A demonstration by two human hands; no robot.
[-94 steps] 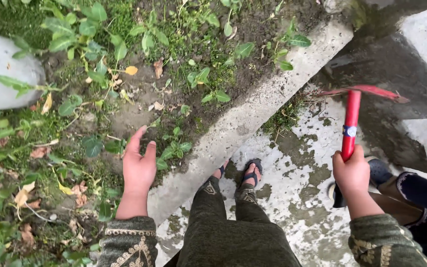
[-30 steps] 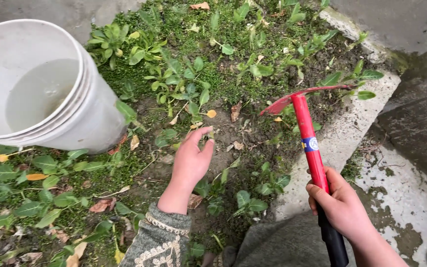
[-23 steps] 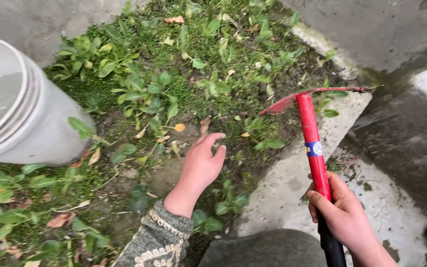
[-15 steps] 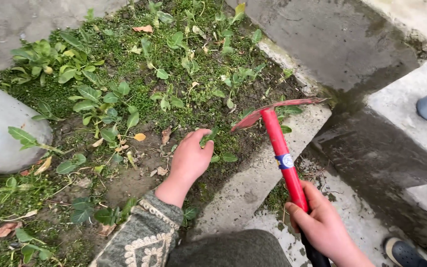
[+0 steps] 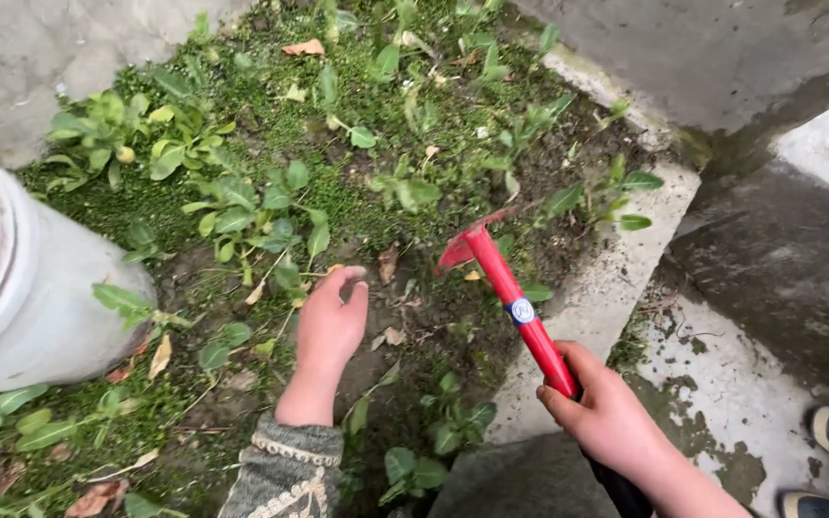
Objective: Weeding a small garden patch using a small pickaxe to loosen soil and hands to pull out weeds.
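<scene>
The red-handled metal pick hoe (image 5: 513,299), gripped in the right hand (image 5: 604,414), has dropped from raised to blade-down among the weeds, while the open, empty left hand (image 5: 330,324) has shifted onto bare soil beside it.

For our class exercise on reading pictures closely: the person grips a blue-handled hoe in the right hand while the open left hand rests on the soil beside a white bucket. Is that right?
Not quite. The head view shows the hoe has a red handle, not blue. The rest stands: the right hand grips it, and the open left hand rests on the soil near the white bucket.
</scene>
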